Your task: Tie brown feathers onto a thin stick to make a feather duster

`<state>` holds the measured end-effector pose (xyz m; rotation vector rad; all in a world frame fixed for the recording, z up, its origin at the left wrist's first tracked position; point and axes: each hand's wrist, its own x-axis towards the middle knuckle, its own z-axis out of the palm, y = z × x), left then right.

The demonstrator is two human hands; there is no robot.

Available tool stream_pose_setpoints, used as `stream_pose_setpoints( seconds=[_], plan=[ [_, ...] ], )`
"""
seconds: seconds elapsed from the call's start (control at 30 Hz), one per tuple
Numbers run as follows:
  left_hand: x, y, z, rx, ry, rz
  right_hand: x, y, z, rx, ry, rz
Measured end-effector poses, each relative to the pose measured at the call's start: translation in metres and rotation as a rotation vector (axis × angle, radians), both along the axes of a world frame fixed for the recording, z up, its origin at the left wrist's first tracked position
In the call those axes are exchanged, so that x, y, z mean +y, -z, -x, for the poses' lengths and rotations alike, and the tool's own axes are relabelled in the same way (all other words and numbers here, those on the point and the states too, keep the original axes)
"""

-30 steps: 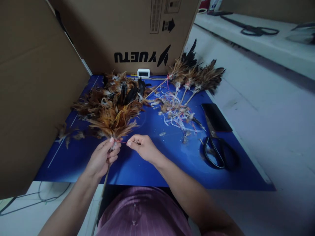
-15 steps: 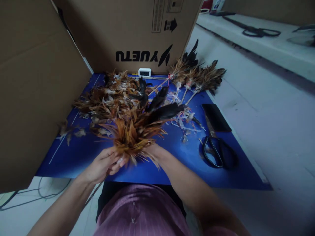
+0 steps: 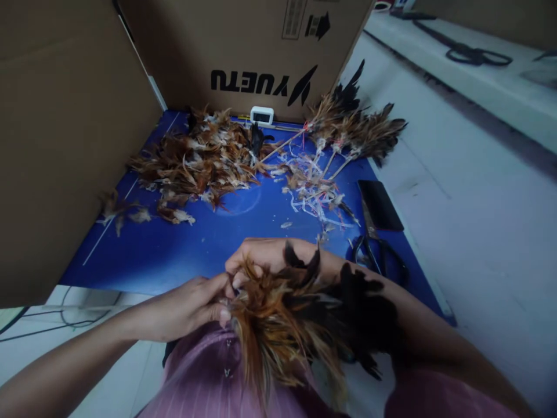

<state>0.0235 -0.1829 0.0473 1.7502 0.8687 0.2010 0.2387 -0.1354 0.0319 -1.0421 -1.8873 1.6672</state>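
Note:
A feather duster (image 3: 278, 319) with brown and black feathers lies sideways close to my body, its feathers spreading to the right over my right forearm. My left hand (image 3: 198, 305) is closed, pinching the duster at the base of its feathers. Curled around that same base from the far side is my right hand (image 3: 265, 255), with its fingertips close to the left hand's. Feathers partly cover those fingers, and I cannot make out what they pinch. The duster's stick is hidden.
A pile of loose feathers (image 3: 195, 162) covers the back left of the blue table (image 3: 152, 249). Several feather bundles on sticks (image 3: 352, 128) lie back right, near plastic string scraps (image 3: 319, 203). Scissors (image 3: 378, 255) and a phone (image 3: 379, 204) lie right. Cardboard (image 3: 78, 133) walls the left and back.
The feather duster has come nearer my body and turned, so its feathers now point right instead of away. My right hand has moved out from behind the feathers to their base.

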Motion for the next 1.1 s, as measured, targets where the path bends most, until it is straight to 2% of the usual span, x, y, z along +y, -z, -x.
stream_pose_setpoints(
  seconds=[0.07,0.1,0.2,0.33,0.4,0.47,0.57,0.63,0.77,0.83,0.93,1.0,1.1],
  plan=[
    [-0.001,0.004,-0.002,0.006,-0.009,-0.033,0.014,-0.016,0.002,-0.075,-0.439,-0.111],
    [0.0,0.006,-0.002,0.006,-0.028,-0.046,0.02,-0.024,0.004,-0.116,-0.567,-0.185],
    [0.004,0.016,-0.004,-0.015,-0.138,-0.05,0.03,-0.042,0.014,-0.303,-0.55,-0.399],
    [0.016,0.028,-0.008,-0.13,-0.344,0.013,0.024,-0.051,0.033,-0.599,-0.442,-0.68],
    [0.022,0.034,-0.01,-0.169,-0.391,-0.04,0.018,-0.048,0.042,-0.647,-0.389,-0.789],
    [0.028,0.04,-0.01,-0.172,-0.404,-0.136,0.012,-0.041,0.051,-0.642,-0.276,-0.888],
    [0.037,0.046,-0.009,-0.178,-0.464,-0.242,0.003,-0.033,0.057,-0.648,-0.102,-0.975],
    [0.042,0.047,-0.01,-0.205,-0.543,-0.258,-0.002,-0.031,0.057,-0.689,-0.081,-1.001],
    [0.05,0.045,-0.018,-0.389,-0.686,-0.121,-0.007,-0.026,0.054,-0.836,0.026,-1.115],
    [0.052,0.044,-0.024,-0.508,-0.754,0.034,-0.007,-0.017,0.053,-0.87,0.144,-1.131],
    [0.053,0.043,-0.031,-0.628,-0.841,0.216,-0.003,-0.001,0.052,-0.812,0.339,-1.109],
    [0.053,0.041,-0.033,-0.665,-0.882,0.273,0.001,0.008,0.052,-0.702,0.445,-1.047],
    [0.052,0.039,-0.036,-0.684,-0.939,0.311,0.006,0.017,0.052,-0.451,0.569,-0.861]
  ],
)
